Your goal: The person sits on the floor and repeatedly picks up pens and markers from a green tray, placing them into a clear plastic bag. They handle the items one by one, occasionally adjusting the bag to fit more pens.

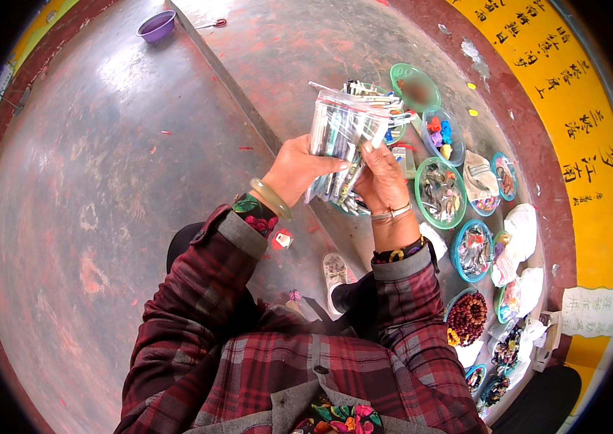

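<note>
Between my two hands is a clear zip bag (337, 129) packed with pens, its red-edged opening toward the far side. My left hand (296, 172) grips its left side, thumb lying across the front. On the other side my right hand (382, 179) closes on the bag, with the thumb up near the pens. Just beyond the bag, partly hidden by it, a basket holds many loose pens (391, 108). Other pens show below the bag, between my wrists, but what they rest in is hidden.
To the right stand several baskets: a green one (397, 71), a blue one (460, 150) with colourful pieces, another green one (418, 189) and a teal one (454, 254). Dark red beads (467, 318) fill one nearer me. A purple basin (155, 27) sits far left, near red-handled scissors (218, 23).
</note>
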### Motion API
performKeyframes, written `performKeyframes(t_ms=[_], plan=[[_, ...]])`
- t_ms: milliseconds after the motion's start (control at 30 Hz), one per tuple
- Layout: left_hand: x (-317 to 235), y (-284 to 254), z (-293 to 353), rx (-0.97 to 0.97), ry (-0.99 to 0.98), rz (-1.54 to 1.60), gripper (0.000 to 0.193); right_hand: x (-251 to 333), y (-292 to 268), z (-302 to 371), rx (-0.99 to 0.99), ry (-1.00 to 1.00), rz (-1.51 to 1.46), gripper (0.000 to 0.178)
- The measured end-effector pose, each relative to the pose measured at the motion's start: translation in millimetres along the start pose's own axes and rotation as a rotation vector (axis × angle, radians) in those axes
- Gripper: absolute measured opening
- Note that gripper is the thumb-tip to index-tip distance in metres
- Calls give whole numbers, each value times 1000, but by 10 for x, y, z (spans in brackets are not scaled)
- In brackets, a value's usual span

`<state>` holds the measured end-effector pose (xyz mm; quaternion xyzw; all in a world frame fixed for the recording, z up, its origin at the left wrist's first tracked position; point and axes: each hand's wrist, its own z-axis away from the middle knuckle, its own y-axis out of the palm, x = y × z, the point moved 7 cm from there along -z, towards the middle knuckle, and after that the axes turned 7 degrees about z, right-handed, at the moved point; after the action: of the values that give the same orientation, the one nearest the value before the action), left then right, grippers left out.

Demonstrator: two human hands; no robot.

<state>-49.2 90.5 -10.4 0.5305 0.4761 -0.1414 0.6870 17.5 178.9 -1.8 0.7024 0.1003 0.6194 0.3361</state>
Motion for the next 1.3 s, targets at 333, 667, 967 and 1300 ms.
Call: performKeyframes(t_ms=[333,667,967,1300], plan=[[10,-18,-4,42,-23,-85,27,-49,-159,-12,-50,33,112,30],[-16,-41,-19,-22,-9,-228,32,-121,-183,-28,-100,65,132,33],[72,-21,-27,73,-102,-77,36,-91,-235,-40,-142,23,158,31],[106,-22,-31,79,-137,-35,36,-70,-267,-34,-202,46,157,31]])
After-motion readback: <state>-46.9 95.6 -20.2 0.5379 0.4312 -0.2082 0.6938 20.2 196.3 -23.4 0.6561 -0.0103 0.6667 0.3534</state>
